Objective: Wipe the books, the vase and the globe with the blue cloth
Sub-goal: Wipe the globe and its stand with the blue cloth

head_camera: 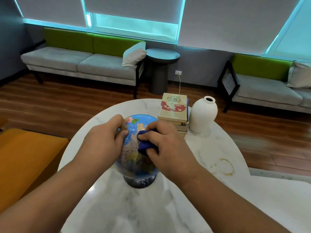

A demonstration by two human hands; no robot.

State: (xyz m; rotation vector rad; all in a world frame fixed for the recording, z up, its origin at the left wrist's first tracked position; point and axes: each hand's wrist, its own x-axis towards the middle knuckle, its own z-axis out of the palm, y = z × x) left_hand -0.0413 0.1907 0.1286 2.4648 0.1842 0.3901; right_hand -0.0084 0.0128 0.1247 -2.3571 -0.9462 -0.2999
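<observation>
A small globe (134,158) on a dark base stands in the middle of the round white marble table (218,148). My left hand (102,143) grips the globe's left side. My right hand (161,145) presses the bunched blue cloth (144,146) against the globe's upper right face. Behind the globe lies a stack of books (174,110), the top one titled "Filipino Peace Women". A white vase (202,114) stands upright just right of the books.
Brown ring stains (223,166) mark the table at the right. An orange seat (25,158) is at the left. Grey and green sofas (80,63) and a dark round side table (161,68) line the far wall.
</observation>
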